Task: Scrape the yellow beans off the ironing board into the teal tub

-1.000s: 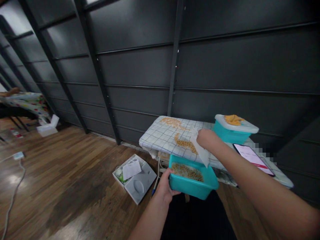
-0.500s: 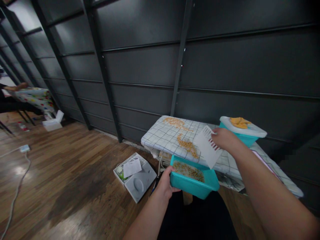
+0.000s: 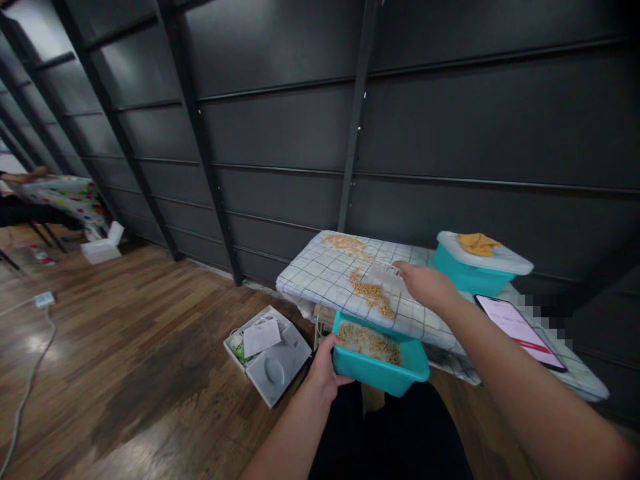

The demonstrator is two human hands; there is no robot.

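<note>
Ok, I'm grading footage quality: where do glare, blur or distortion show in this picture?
Head view: pale glare on the wooden floor at lower left, softer sheen on the dark wall; head view: the wall's left posts slant, perhaps wide-angle distortion; head view: the white slotted scoop in the right hand looks soft-edged, and blocky pixelation sits beside the phone.
</note>
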